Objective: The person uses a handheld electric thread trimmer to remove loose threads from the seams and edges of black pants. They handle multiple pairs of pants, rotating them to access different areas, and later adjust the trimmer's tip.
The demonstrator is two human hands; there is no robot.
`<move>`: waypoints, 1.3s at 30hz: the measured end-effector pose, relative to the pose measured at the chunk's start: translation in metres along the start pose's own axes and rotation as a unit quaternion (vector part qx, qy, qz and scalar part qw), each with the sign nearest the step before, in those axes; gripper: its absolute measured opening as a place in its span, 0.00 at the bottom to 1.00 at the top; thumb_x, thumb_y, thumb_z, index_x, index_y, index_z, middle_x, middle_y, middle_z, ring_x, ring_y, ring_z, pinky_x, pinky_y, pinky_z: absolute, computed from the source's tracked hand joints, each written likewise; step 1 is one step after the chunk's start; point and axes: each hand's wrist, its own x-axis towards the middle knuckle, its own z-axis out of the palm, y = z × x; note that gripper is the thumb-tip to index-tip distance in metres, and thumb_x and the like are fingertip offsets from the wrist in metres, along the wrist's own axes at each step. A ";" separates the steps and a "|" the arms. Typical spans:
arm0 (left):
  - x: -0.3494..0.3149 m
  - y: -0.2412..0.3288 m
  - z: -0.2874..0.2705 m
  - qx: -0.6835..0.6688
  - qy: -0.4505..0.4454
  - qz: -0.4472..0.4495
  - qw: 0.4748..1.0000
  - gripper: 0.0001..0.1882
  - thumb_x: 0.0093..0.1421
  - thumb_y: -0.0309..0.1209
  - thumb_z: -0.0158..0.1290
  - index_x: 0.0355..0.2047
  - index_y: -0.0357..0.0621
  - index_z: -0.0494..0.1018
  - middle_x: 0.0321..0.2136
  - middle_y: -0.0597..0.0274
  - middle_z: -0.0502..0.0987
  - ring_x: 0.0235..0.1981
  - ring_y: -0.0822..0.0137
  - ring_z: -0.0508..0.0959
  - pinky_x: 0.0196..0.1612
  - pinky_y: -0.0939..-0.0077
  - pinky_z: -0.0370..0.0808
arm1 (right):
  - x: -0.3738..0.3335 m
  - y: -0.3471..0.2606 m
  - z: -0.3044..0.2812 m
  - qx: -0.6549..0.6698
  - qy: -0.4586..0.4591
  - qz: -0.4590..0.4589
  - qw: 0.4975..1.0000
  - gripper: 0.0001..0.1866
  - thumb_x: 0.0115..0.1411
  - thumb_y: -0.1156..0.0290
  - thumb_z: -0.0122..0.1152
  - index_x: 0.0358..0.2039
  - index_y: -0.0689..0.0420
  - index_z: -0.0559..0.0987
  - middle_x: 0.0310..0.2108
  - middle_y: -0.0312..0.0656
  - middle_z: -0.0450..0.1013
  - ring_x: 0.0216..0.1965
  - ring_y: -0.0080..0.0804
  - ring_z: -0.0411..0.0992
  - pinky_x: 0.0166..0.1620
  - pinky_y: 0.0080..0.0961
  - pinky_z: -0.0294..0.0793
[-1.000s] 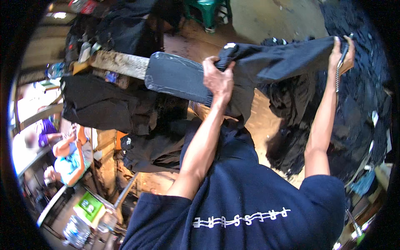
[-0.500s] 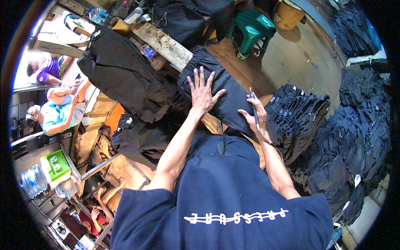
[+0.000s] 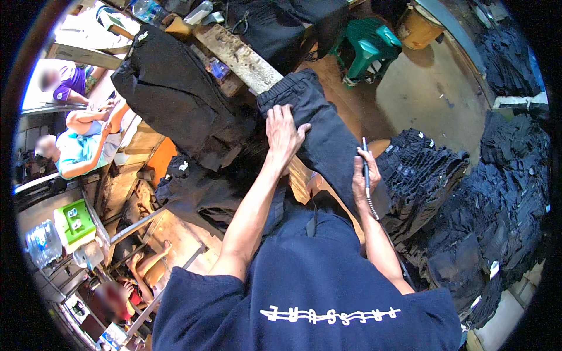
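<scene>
A black garment (image 3: 319, 126) with an elastic waistband lies stretched along a narrow wooden board (image 3: 240, 58) in front of me. My left hand (image 3: 284, 131) rests flat on it, fingers spread, near the waistband end. My right hand (image 3: 363, 175) sits at the garment's right edge, closed around a thin dark pen-like tool (image 3: 366, 167) with a coiled cord trailing down from it. The lower part of the garment is hidden behind my arms and my navy shirt.
Tall stacks of folded dark garments (image 3: 430, 175) fill the right side, with more piled further right (image 3: 509, 216). Another heap of black clothes (image 3: 170, 93) lies left of the board. A green plastic stool (image 3: 366, 47) and an orange bucket (image 3: 418, 29) stand beyond. Other people (image 3: 76, 152) sit at left.
A second ago both hands held the garment up, stretched between them. It has come down onto the board; my left hand now presses flat on it and my right hand has dropped to its edge.
</scene>
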 end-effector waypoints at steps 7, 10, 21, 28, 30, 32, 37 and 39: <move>0.039 -0.017 -0.030 -0.154 -0.091 -0.037 0.983 0.21 0.54 0.31 0.74 0.45 0.40 0.80 0.39 0.51 0.82 0.42 0.55 0.82 0.49 0.61 0.80 | 0.009 -0.007 -0.003 0.140 0.024 0.106 0.984 0.21 0.75 0.67 0.60 0.64 0.63 0.76 0.49 0.48 0.86 0.52 0.37 0.84 0.58 0.34 0.80; 0.026 -0.026 -0.032 -0.251 -0.100 -0.056 0.961 0.24 0.54 0.25 0.73 0.51 0.42 0.79 0.39 0.55 0.85 0.38 0.64 0.84 0.45 0.68 0.81 | 0.027 -0.022 -0.001 0.147 -0.021 0.097 0.984 0.21 0.71 0.63 0.65 0.59 0.62 0.80 0.48 0.49 0.86 0.49 0.36 0.85 0.54 0.31 0.82; 0.024 -0.052 -0.016 -0.325 -0.138 -0.104 0.930 0.41 0.53 0.22 0.74 0.61 0.37 0.61 0.40 0.55 0.84 0.25 0.73 0.76 0.33 0.76 0.77 | 0.107 -0.041 0.128 0.171 -0.172 -0.258 0.935 0.16 0.53 0.80 0.68 0.43 0.71 0.85 0.42 0.60 0.86 0.45 0.50 0.87 0.53 0.38 0.87; 0.023 -0.057 -0.010 -0.366 -0.121 -0.108 0.916 0.42 0.52 0.18 0.73 0.62 0.37 0.58 0.38 0.56 0.83 0.29 0.76 0.78 0.32 0.81 0.76 | 0.107 -0.031 0.134 0.169 -0.225 -0.269 0.921 0.15 0.55 0.77 0.68 0.42 0.73 0.85 0.39 0.61 0.85 0.44 0.54 0.87 0.52 0.44 0.88; 0.024 -0.058 -0.009 -0.372 -0.121 -0.101 0.915 0.42 0.52 0.17 0.72 0.62 0.37 0.59 0.38 0.56 0.82 0.29 0.76 0.78 0.32 0.81 0.76 | 0.108 -0.032 0.136 0.180 -0.223 -0.282 0.915 0.15 0.56 0.76 0.68 0.42 0.72 0.85 0.39 0.61 0.85 0.44 0.54 0.87 0.52 0.44 0.88; 0.025 -0.058 -0.009 -0.375 -0.114 -0.094 0.915 0.41 0.52 0.16 0.72 0.62 0.37 0.59 0.37 0.56 0.82 0.29 0.76 0.78 0.32 0.81 0.76 | 0.109 -0.032 0.139 0.181 -0.223 -0.287 0.914 0.15 0.57 0.75 0.68 0.42 0.72 0.85 0.39 0.61 0.85 0.44 0.54 0.87 0.52 0.44 0.88; 0.026 -0.060 -0.010 -0.394 -0.145 -0.107 0.901 0.43 0.53 0.12 0.68 0.63 0.41 0.57 0.42 0.56 0.80 0.34 0.77 0.76 0.34 0.85 0.75 | 0.108 -0.032 0.138 0.175 -0.229 -0.283 0.915 0.15 0.57 0.74 0.68 0.42 0.72 0.85 0.38 0.62 0.85 0.44 0.54 0.88 0.51 0.43 0.88; 0.026 -0.060 -0.010 -0.402 -0.152 -0.109 0.896 0.44 0.53 0.10 0.67 0.64 0.43 0.56 0.44 0.56 0.78 0.36 0.77 0.75 0.34 0.87 0.73 | 0.108 -0.031 0.138 0.175 -0.231 -0.284 0.914 0.15 0.57 0.74 0.68 0.42 0.72 0.85 0.38 0.62 0.85 0.44 0.53 0.88 0.50 0.43 0.88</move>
